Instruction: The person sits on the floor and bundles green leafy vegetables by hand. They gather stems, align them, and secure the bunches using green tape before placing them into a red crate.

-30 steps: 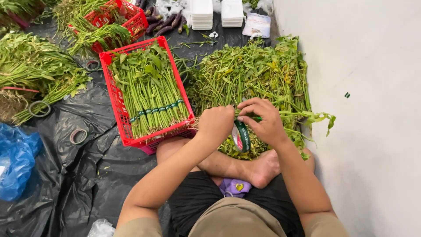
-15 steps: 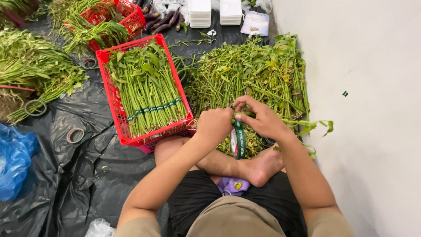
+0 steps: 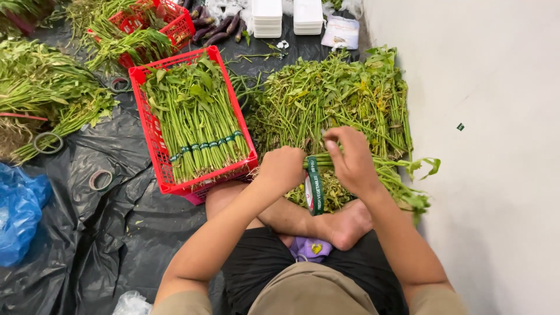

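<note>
I sit cross-legged on the floor. My left hand is closed around the stem end of a bunch of green leafy stalks that lies across my lap, its leaves pointing right. My right hand pinches the stalks and a strip of green tape at the same spot. A roll of green tape hangs below, between my two hands. Behind my hands lies a big loose pile of the same greens.
A red plastic crate at my left holds taped bundles in a row. Another red crate, more loose greens, spare tape rolls, a blue plastic bag and white foam trays lie on black sheeting. A pale wall runs along the right.
The bunch's leafy end has dropped lower at the right. The tape roll has swung from under my right hand to hang between both hands, and my right fingers now pinch at the top.
</note>
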